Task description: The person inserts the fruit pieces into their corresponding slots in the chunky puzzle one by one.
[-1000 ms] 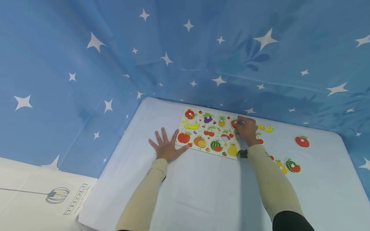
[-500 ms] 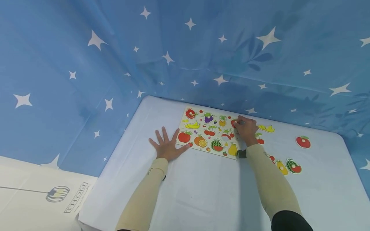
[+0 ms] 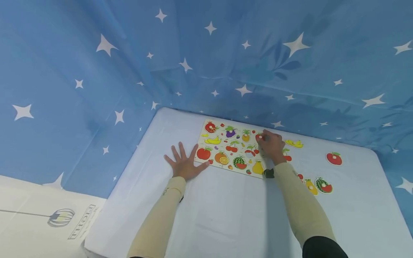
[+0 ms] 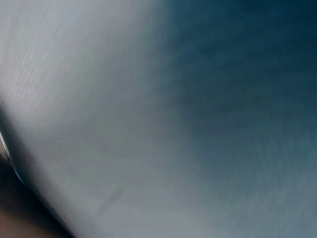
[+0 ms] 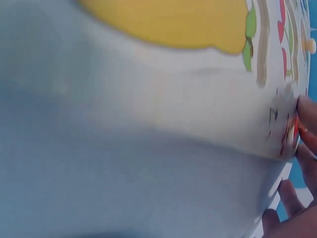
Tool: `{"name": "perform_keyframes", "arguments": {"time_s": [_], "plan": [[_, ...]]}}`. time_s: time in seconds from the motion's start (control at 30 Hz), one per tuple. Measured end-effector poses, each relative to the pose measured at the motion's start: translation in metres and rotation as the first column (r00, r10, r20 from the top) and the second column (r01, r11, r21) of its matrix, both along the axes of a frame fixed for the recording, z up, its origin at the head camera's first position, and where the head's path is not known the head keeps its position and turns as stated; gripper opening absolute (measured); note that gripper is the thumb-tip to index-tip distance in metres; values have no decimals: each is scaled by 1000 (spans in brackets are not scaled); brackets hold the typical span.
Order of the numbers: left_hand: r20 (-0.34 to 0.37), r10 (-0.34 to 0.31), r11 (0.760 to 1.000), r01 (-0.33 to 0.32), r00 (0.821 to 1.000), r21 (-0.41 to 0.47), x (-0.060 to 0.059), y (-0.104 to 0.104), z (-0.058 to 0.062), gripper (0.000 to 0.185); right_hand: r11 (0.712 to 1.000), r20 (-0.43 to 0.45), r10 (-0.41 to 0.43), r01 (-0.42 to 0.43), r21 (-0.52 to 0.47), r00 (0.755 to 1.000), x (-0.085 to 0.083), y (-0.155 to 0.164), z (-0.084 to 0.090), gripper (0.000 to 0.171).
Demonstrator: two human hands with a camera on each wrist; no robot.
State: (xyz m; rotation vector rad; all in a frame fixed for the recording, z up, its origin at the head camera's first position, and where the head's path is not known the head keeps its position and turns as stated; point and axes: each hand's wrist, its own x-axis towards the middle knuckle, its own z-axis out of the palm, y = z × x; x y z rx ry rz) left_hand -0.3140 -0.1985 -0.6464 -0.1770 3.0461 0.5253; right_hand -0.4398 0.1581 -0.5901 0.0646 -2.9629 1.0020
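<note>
A fruit puzzle board lies near the table's back edge, its face printed with fruits, some bearing small knobs. At its far right corner my right hand pinches a red fruit puzzle piece; its exact fruit is partly hidden by the fingers. In the right wrist view, the right hand's fingers are at the board's edge, beyond a large yellow pear. My left hand rests flat on the table with fingers spread, its thumb at the board's near left edge. The left wrist view is too blurred to show that hand.
Loose puzzle pieces lie right of the board: bananas, cherries, an apple, a watermelon and a yellow fruit beside the right forearm. Blue star-patterned cloth rises behind the white table.
</note>
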Motion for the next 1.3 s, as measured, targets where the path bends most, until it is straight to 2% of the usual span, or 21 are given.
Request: {"name": "perform_keyframes", "arguments": {"time_s": [0.2, 0.4, 0.6, 0.8, 1.0, 1.17, 1.3], "plan": [[7, -13, 1000, 13, 1000, 11, 0, 5, -1, 105, 997, 78, 66, -69, 37, 995, 3, 14, 0, 59], [-4, -10, 1000, 10, 1000, 2, 0, 8, -6, 107, 994, 122, 100, -95, -45, 987, 10, 27, 4, 80], [-1, -18, 1000, 18, 1000, 8, 2, 6, -6, 107, 993, 183, 82, -64, -101, 980, 18, 36, 9, 83], [8, -18, 1000, 18, 1000, 17, 1, 1, -5, 107, 988, 151, 113, -95, -119, 982, 29, 47, 11, 84], [19, -24, 999, 23, 1000, 41, 2, -3, -2, 108, 988, 180, 105, -82, -133, 978, 42, 58, 17, 85], [1, -32, 999, 32, 999, 36, 1, -5, 0, 108, 993, 177, 92, -77, -93, 980, 49, 70, 19, 83], [6, -42, 999, 42, 999, 30, 0, -4, -1, 108, 997, 214, 44, -29, -75, 976, 55, 84, 20, 84]]}}
